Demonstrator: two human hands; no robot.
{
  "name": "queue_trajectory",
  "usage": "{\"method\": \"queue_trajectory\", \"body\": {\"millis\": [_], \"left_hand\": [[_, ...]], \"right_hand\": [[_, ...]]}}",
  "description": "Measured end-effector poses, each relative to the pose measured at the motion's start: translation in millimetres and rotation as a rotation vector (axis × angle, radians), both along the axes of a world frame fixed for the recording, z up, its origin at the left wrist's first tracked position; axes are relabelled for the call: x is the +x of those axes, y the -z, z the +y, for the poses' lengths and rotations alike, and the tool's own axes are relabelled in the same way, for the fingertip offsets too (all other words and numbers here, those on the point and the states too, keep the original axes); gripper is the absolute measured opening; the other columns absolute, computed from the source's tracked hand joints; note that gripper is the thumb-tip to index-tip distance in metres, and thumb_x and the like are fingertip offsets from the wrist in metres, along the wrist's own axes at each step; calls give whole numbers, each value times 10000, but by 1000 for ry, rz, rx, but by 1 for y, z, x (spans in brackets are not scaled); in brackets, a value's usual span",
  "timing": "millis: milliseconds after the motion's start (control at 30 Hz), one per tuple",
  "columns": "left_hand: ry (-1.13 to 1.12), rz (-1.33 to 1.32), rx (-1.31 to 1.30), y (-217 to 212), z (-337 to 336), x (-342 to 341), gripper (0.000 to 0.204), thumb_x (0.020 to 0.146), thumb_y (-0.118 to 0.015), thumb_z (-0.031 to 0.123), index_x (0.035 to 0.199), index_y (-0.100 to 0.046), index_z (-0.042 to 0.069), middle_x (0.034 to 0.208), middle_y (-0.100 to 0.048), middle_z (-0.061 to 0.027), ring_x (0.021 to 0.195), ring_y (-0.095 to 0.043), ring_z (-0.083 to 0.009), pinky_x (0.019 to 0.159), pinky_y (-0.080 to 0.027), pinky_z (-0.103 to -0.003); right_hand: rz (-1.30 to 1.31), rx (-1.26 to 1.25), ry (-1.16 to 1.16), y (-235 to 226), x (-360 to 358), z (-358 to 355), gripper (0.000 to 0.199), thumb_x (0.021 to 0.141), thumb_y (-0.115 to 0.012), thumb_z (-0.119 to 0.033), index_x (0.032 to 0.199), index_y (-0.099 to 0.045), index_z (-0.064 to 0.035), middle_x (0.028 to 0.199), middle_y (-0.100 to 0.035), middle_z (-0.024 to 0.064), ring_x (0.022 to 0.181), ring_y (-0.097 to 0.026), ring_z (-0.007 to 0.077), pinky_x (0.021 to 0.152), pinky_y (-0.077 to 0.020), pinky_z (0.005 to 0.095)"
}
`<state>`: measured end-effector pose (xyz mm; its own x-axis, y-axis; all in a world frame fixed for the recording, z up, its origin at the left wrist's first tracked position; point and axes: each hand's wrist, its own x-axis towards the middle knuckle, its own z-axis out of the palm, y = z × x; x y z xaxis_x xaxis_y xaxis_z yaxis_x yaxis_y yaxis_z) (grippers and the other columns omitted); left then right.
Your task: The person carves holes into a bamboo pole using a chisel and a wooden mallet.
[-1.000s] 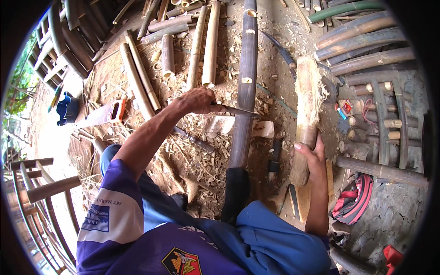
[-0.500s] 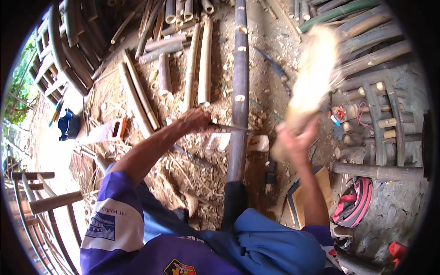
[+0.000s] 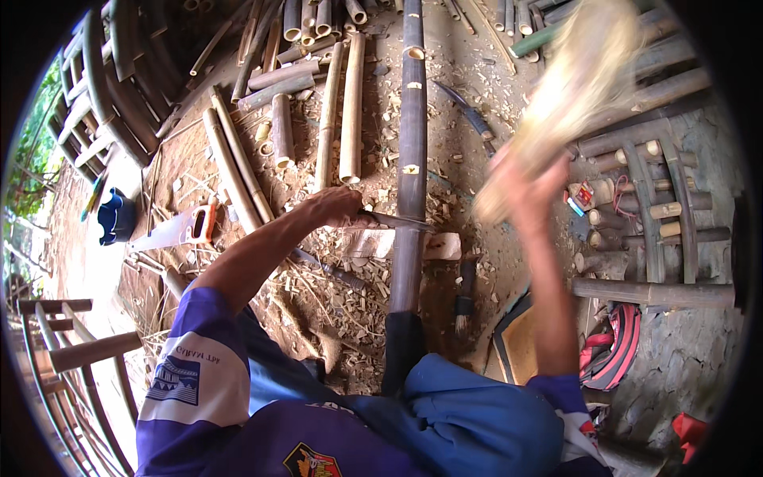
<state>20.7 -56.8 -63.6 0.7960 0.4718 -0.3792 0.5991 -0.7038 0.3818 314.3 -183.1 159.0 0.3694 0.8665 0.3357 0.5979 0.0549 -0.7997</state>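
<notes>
A long dark bamboo pole (image 3: 412,127) with pale notches cut along it runs lengthwise in front of me. Under it lies a pale wood block (image 3: 443,246). My left hand (image 3: 338,207) is closed round the handle of a chisel (image 3: 389,220), whose thin dark blade reaches across the top of the pole. To the right of the pole, my right hand (image 3: 534,179) grips a thick pale wooden mallet (image 3: 584,67). The mallet is raised and smeared by motion, its far end up and to the right, well away from the chisel.
Cut bamboo lengths (image 3: 352,107) lie beyond my left hand, a handsaw (image 3: 179,226) to the left. A curved knife (image 3: 474,119) and a brush-ended tool (image 3: 465,294) lie right of the pole. Bamboo frames (image 3: 664,211) stand right; wood chips cover the ground.
My right hand has swung the mallet up and to the right, away from the pole. The left hand and chisel stay nearly in place on the pole.
</notes>
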Motion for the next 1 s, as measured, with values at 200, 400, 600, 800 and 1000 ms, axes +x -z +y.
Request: {"method": "queue_trajectory", "body": {"millis": [200,400,600,800,1000], "left_hand": [[-158,97,-320,-27,-11,19,371,957,-552,490,955,-750,177,683,-648,-6,512,-466,-97,482,-445,-301],[6,-74,-142,-9,-1,2,576,912,-543,615,767,-704,82,568,-538,-17,481,-387,-120,440,-366,-355],[-22,-115,-368,-19,-11,13,594,912,-508,640,808,-717,94,571,-576,-22,506,-502,-128,462,-419,-343],[-130,336,-641,-35,12,21,339,905,-683,445,840,-728,116,638,-634,-9,521,-523,-103,461,-415,-284],[163,301,66,-90,6,50,310,980,-598,304,790,-642,63,601,-541,-29,515,-491,-95,392,-403,-291]], "right_hand": [[-683,-893,-401,5,17,23,713,649,-751,-94,1284,-455,39,1099,-640,258,1000,-658,375,893,-539,432],[-69,24,-126,-109,38,27,626,798,-744,-129,1316,-431,30,1130,-612,189,909,-674,248,758,-587,366],[-357,-499,-264,105,-24,-23,753,704,-717,-132,1345,-387,86,1123,-609,336,1053,-630,435,988,-469,449],[-366,-529,-349,8,42,-7,924,684,-791,-141,1441,-303,65,1364,-504,262,1260,-522,319,1086,-399,393],[313,-281,-173,16,58,-65,780,709,-754,-127,1383,-386,13,1093,-595,116,995,-608,211,886,-500,326]]}}
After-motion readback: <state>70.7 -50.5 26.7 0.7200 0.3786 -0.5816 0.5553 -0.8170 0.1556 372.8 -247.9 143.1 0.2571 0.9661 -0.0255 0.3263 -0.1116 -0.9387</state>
